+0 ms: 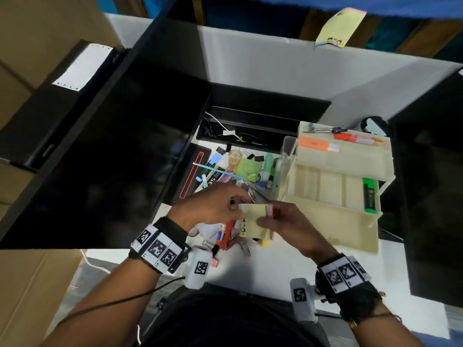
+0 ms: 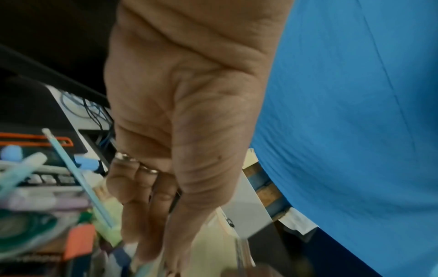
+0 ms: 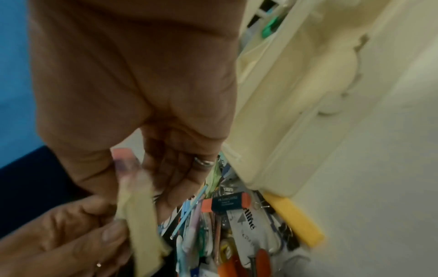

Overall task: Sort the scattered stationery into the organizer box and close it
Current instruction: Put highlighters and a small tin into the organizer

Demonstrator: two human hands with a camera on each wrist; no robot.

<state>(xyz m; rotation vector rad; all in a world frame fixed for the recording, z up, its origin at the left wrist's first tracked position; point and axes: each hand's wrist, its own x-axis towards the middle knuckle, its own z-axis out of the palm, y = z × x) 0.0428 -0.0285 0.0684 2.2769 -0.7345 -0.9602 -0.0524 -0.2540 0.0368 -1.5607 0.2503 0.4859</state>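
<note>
A pale yellow sticky note pad point(image 1: 251, 221) with a pink edge hangs above the stationery pile, held from both sides. My left hand point(image 1: 235, 209) pinches its left edge and my right hand point(image 1: 265, 216) grips its right side. In the right wrist view the pad point(image 3: 140, 215) stands edge-on between my right thumb and fingers, and my left fingers point(image 3: 71, 234) pinch it lower down. The cream organizer box point(image 1: 333, 216) stands open in tiers to the right. It holds an orange highlighter point(image 1: 318, 144), a red marker point(image 1: 358, 139) and a green highlighter point(image 1: 370, 195). The left wrist view is blurred.
A heap of pens, markers and binder clips point(image 1: 238, 171) covers the white desk point(image 1: 263, 271) beyond and under my hands. Black monitors point(image 1: 100, 146) flank the desk left and right. A black cable tray point(image 1: 250, 131) lies behind the heap, and cardboard boxes point(image 1: 30, 284) stand at the left.
</note>
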